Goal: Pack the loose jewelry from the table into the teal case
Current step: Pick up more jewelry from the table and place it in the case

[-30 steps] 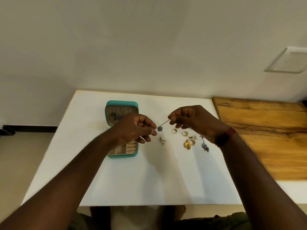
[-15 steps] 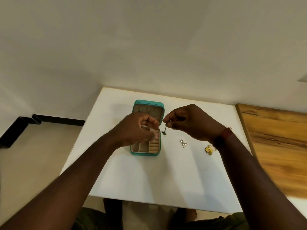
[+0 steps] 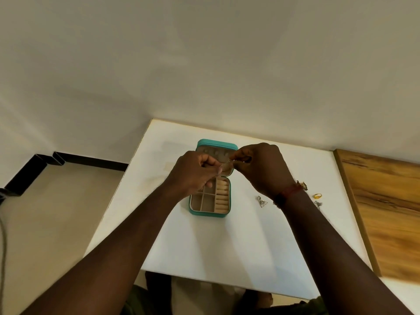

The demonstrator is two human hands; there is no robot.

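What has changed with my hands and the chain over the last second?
The left hand and right hand carried the chain left, from right of the open teal case to its lid. Both still pinch it. The case stays open; the silver pendant and gold ring remain on the table.

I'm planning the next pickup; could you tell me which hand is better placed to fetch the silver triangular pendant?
Probably the right hand, once it releases the chain: the silver triangular pendant lies right of the teal case, beside that wrist. The left hand would have to cross the case.
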